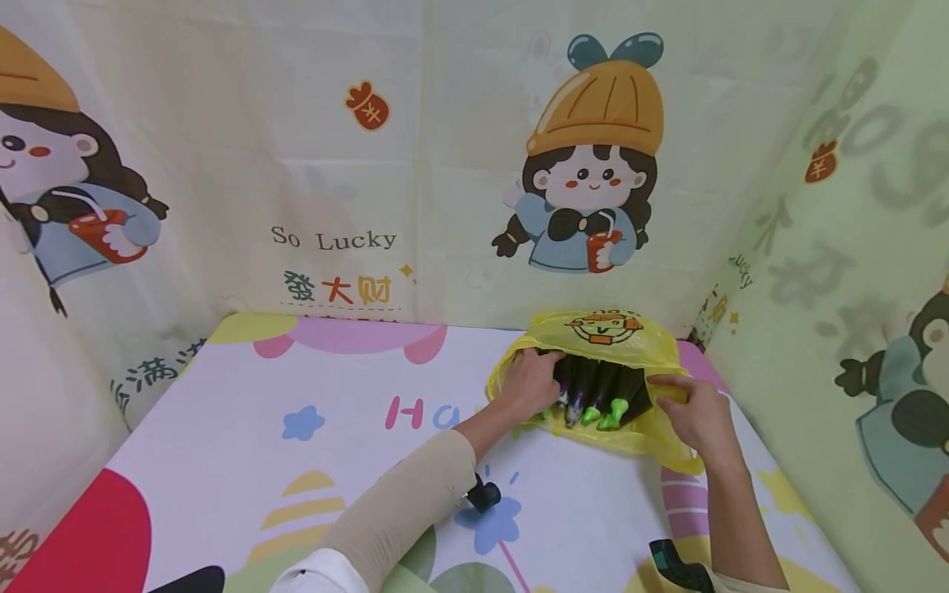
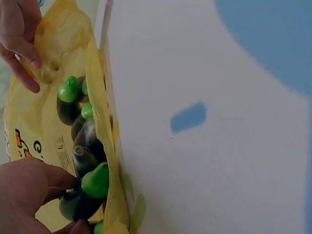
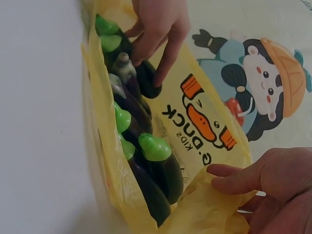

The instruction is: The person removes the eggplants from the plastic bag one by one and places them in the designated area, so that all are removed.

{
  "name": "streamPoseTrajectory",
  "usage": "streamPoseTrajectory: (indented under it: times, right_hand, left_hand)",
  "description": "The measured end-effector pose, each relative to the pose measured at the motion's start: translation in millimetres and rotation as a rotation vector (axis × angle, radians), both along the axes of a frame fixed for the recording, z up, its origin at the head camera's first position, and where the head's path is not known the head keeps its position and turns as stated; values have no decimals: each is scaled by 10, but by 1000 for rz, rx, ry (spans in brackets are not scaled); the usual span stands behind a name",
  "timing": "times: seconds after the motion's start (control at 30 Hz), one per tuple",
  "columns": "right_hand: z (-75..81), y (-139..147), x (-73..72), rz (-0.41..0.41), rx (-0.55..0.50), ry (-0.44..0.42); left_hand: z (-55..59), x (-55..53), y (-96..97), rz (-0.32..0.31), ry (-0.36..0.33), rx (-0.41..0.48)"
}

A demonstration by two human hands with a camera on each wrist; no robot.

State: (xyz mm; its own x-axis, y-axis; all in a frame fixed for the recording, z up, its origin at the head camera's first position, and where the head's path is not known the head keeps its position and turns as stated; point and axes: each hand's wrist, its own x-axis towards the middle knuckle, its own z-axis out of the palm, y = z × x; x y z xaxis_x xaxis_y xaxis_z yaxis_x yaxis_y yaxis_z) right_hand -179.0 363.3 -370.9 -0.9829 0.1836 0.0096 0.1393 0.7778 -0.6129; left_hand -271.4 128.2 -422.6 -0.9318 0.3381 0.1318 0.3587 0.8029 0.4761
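Observation:
A yellow plastic bag (image 1: 604, 445) lies on its side with its mouth held wide toward me. Several dark purple eggplants (image 1: 608, 387) lie side by side in it, some with bright green caps and others with greyish ends. My left hand (image 1: 530, 383) reaches in at the left of the mouth, and its thumb and fingers grip one eggplant (image 2: 80, 202) there. At the opposite side, my right hand (image 1: 697, 412) pinches the bag's edge, where the plastic bunches under the fingertips (image 3: 222, 183). The inner ends of the eggplants are hidden in the bag.
A table with a printed cover (image 1: 356, 478) bears the bag near its far right corner. Patterned cloth walls (image 1: 460, 165) rise behind and at both sides. Dark wrist devices (image 1: 485, 494) show at both forearms.

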Motion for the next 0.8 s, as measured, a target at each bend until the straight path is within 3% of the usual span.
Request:
streamPoseTrajectory:
  times: [0.3,0.47,0.8]
  right_hand:
    - [-2,-25,3,1,23,1]
    - [-3,-24,11,-3,19,-11]
    - [-5,-9,9,-9,31,-7]
  left_hand:
    - [71,67,3,5,-39,54]
    - [88,92,-9,-26,-102,146]
    - [137,175,-94,-89,-175,246]
